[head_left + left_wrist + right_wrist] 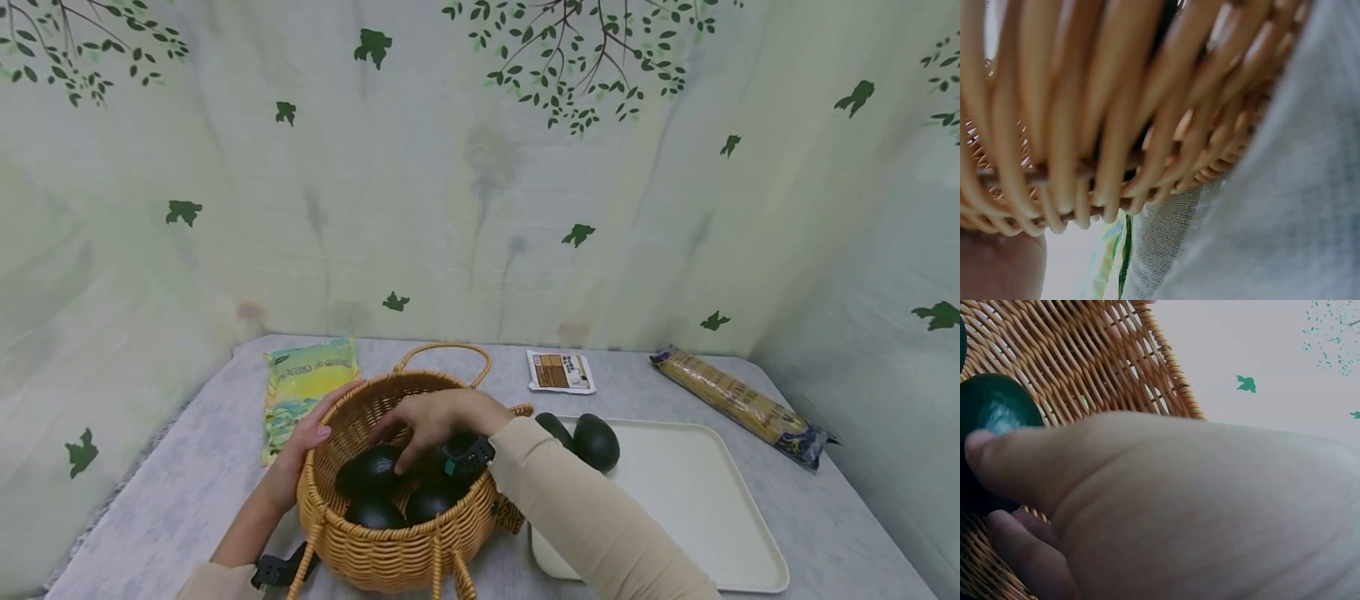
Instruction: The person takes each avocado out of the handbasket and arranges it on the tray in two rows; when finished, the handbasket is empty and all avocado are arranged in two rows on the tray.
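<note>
A round wicker basket (397, 558) stands tilted toward me, with several dark green avocados (375, 512) inside it. My left hand (303, 437) holds its left rim, thumb over the edge and fingers along the outside. Reaching into the basket, my right hand (438, 417) has its thumb on one avocado (1000, 406), and its fingers lie at that fruit's other side. The left wrist view is mostly filled by the basket's woven wall (1072, 112). Two more avocados (596, 442) lie on a white tray (690, 508) at the right, partly behind my right forearm.
Behind the basket's left side lies a yellow-green packet (307, 379). A small brown-and-white packet (560, 372) is at the back. The long noodle-like package (738, 404) lies at the back right, beyond the tray. A leaf-printed curtain (480, 208) encloses the table.
</note>
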Demonstrator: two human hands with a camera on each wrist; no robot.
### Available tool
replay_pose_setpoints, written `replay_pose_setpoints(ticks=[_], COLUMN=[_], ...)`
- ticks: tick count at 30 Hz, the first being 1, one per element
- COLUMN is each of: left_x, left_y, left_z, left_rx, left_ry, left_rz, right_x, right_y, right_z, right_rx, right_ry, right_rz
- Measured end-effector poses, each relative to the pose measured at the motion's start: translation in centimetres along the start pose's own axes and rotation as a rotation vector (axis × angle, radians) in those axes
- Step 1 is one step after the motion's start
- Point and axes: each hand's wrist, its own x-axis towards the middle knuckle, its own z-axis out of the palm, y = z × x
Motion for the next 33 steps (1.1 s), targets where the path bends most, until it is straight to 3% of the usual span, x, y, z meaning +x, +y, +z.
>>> replay_pose_setpoints(ticks=[9,18,24,33], left_x=[0.13,0.09,0.08,0.08], left_y=[-0.07,-0.03,-0.05,0.05], left_z=[-0.05,-0.14,-0.14,-0.14], left_rx=[-0.015,-0.030,-0.033,-0.046], left_ry=[-0.024,-0.037,-0.038,-0.047], left_rz=[0.010,0.018,0.017,0.019], right_x=[-0.33,-0.23,-0.04,-0.07], right_y=[-0.15,0.00,0.18,0.00], right_z=[0.01,-0.05,-0.04,-0.01], right_rx=[0.031,0.039,0.075,0.095], right_ry=[0.030,0.006,0.048,0.001], right_rz=[0.036,-0.038,-0.115,-0.087])
